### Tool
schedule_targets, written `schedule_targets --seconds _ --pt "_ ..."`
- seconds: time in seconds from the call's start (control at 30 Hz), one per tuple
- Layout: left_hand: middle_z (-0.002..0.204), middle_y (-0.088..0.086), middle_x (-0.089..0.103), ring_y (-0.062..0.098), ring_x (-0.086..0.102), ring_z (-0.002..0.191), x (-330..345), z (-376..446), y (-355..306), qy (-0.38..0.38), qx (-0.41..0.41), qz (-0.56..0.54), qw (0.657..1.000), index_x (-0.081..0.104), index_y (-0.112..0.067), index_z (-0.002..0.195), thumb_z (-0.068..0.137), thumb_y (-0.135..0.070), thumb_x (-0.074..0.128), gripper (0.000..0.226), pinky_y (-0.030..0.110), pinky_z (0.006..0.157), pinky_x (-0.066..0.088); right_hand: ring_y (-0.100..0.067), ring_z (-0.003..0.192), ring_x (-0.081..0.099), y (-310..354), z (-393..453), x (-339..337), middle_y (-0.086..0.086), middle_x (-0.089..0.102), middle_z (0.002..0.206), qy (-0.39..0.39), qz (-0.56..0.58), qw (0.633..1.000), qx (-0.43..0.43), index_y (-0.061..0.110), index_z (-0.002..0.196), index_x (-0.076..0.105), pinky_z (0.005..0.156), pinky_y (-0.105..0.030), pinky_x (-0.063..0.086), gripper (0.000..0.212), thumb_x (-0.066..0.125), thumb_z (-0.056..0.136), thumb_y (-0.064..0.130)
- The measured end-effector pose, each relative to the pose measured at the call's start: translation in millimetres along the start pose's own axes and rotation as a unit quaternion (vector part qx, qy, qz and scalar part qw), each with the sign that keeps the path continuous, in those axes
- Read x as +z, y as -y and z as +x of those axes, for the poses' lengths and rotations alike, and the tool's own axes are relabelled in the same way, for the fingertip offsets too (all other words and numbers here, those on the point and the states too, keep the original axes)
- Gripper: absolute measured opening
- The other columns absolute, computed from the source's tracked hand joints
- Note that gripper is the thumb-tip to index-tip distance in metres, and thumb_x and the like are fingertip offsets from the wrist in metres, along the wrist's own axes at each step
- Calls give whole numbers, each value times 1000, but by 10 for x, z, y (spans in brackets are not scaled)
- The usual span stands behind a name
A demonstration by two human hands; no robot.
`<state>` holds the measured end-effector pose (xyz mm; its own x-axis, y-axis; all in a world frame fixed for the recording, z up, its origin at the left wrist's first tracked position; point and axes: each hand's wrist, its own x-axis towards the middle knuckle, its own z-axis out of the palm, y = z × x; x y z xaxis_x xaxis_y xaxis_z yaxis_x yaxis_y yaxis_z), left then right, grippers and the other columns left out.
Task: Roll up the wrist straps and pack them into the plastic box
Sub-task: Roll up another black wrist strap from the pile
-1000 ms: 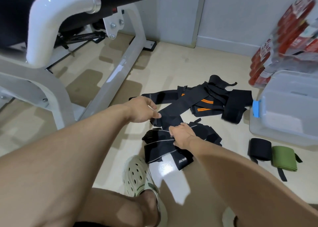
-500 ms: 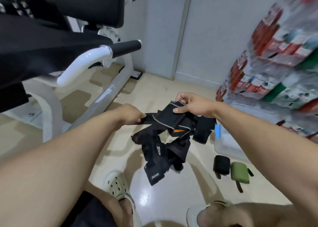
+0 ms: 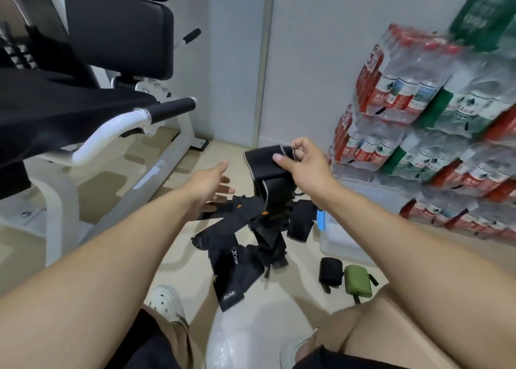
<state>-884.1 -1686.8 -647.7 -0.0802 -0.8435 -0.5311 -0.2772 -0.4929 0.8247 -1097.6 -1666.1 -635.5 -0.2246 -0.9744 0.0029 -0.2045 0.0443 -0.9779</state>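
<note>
Lifting one black wrist strap (image 3: pixel 266 163) by its end, the right hand (image 3: pixel 303 163) pinches it btwn thumb and curled fingers, well above the pile of loose straps (image 3: pixel 245 240) on the floor. Its tail hangs straight down into that pile, so it isn't free yet. The left hand (image 3: pixel 208 185) hovers just left of the pile, fingers spread and relaxed, holding nothing.

Relative to the pile: the plastic box (image 3: pixel 346 243) sits just to its right, blue latch (image 3: pixel 321 220) facing it; a rolled black strap (image 3: pixel 331 273) and a rolled green strap (image 3: pixel 358 283) lie on the floor near the box, not inside.

Judgement on doing the step well: the person should prob. bring the left hand in under the hanging part and slide down it, to shake off whatever's snagged, esp. any hook-and-loop catching on neighbours. Then lay the strap flat, start the roll from one end, keep edges aligned w/ steady tension. A loose or skewed roll will likely spring open and waste box space.
</note>
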Motion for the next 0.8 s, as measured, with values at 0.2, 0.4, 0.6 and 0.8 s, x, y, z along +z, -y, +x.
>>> schedule_targets --seconds 0.2,0.4,0.6,0.8 --pt "94 4 79 28 72 98 300 183 28 65 -24 -72 995 66 -14 111 96 -74 36 69 47 104 50 -27 93 73 4 64 25 -14 75 106 14 25 1000 -8 20 98 53 91 -46 60 29 80 88 23" --pt "105 9 78 27 75 99 409 345 -102 91 -20 -198 976 70 -13 113 99 -68 42 63 45 98 57 -8 64 67 -214 150 59 -3 71 87 38 62 993 91 16 102 53 52 -22 53 28 79 90 14" --pt "105 8 75 18 72 82 373 429 -144 60 -1 -201 978 70 -8 115 94 -19 73 25 28 66 62 -12 69 71 -377 199 157 0 73 88 85 74 986 121 18 114 51 61 -26 56 40 81 87 17" --pt "99 11 74 21 72 72 273 611 -100 -82 49 -223 970 63 -1 121 82 -12 85 47 24 51 56 -18 93 75 -657 166 174 -4 79 101 232 1 962 147 18 130 58 88 -32 57 55 83 83 6"
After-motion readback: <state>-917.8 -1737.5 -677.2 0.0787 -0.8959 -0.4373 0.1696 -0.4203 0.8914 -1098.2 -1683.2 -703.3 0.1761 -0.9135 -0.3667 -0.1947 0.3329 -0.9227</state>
